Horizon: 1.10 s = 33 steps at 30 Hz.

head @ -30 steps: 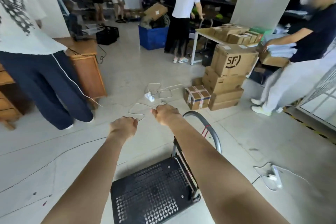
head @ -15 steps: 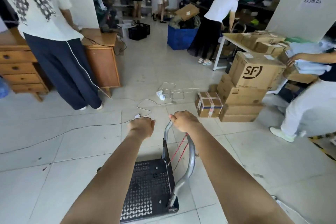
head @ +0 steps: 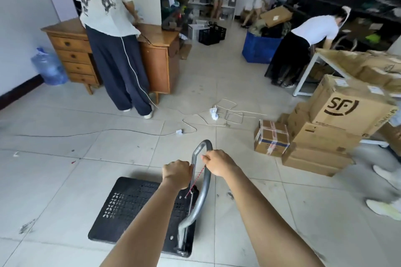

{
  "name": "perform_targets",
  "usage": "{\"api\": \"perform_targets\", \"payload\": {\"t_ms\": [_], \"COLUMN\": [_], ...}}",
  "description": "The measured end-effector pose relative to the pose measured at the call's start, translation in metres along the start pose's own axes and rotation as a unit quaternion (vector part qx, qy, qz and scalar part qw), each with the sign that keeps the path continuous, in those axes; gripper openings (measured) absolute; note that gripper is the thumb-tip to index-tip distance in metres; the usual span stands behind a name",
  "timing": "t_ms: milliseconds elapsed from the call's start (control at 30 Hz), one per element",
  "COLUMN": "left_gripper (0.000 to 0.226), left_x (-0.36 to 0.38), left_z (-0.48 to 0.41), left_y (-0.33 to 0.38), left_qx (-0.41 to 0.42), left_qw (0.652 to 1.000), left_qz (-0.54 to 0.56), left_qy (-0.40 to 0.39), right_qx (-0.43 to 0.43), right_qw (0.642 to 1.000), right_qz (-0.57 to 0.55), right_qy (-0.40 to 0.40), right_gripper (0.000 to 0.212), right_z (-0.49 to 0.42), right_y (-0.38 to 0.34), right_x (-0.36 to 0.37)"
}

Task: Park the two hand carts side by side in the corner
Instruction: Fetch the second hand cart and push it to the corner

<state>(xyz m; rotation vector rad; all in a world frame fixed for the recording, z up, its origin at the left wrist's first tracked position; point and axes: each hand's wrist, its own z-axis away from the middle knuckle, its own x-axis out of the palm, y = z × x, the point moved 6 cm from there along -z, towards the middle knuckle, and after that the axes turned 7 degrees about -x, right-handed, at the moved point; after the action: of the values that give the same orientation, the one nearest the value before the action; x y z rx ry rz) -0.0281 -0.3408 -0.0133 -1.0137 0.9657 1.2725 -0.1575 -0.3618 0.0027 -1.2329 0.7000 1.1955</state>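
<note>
One hand cart stands on the tiled floor just below me, with a black perforated platform (head: 121, 206) and a grey metal loop handle (head: 200, 191). A red cord runs between the handle's bars. My left hand (head: 176, 172) is closed around the handle's left bar. My right hand (head: 218, 161) grips the handle's right bar near the top bend. The platform stretches out to the left of the handle. No second cart is in view.
White cables and a power strip (head: 213, 114) lie on the floor ahead. A person (head: 112, 34) stands at a wooden desk (head: 158, 56) on the left. Stacked cardboard boxes (head: 325, 130) sit at the right, with white shoes (head: 384, 208) beyond. A blue water jug (head: 48, 67) leans in the left corner.
The cart has swung round so that its platform now lies to my left. My view has turned left towards the desk and wall. Both hands have stayed on the handle.
</note>
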Motion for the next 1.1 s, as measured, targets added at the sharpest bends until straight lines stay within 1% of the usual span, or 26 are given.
{"api": "perform_targets", "payload": {"t_ms": [100,333,467,567,700,833,1000,1067,1100], "left_gripper": [0.047,0.040,0.037,0.026,0.034,0.023,0.031,0.021,0.017], "left_x": [0.008,0.036,0.055,0.065,0.076,0.089,0.094,0.095,0.094], "left_z": [-0.016,-0.038,-0.041,-0.046,-0.045,-0.047,-0.036,-0.027,-0.021], "left_y": [0.021,0.058,0.069,0.075,0.086,0.101,0.109,0.109,0.108], "left_qx": [-0.017,-0.073,-0.122,-0.150,-0.186,-0.262,-0.350,-0.370,-0.380], "left_qw": [1.000,0.992,0.979,0.970,0.957,0.915,0.890,0.882,0.881], "left_qz": [0.026,0.099,0.160,0.191,0.218,0.304,0.293,0.291,0.281], "left_qy": [-0.001,-0.005,-0.017,-0.016,-0.039,-0.035,0.000,0.015,0.035], "right_qx": [-0.029,-0.105,-0.156,-0.203,-0.257,-0.338,-0.452,-0.484,-0.496], "right_qw": [1.000,0.994,0.987,0.978,0.964,0.937,0.884,0.865,0.857], "right_qz": [0.005,0.024,0.019,0.019,0.027,0.051,0.069,0.085,0.088], "right_qy": [-0.003,-0.023,-0.041,-0.054,-0.065,-0.067,-0.101,-0.108,-0.110], "right_gripper": [0.035,0.029,0.025,0.023,0.023,0.024,0.031,0.037,0.041], "right_z": [-0.021,-0.062,-0.076,-0.087,-0.102,-0.119,-0.135,-0.137,-0.136], "right_y": [0.016,0.040,0.043,0.042,0.045,0.051,0.061,0.064,0.066], "right_x": [0.005,0.013,0.021,0.028,0.038,0.042,0.053,0.058,0.060]}}
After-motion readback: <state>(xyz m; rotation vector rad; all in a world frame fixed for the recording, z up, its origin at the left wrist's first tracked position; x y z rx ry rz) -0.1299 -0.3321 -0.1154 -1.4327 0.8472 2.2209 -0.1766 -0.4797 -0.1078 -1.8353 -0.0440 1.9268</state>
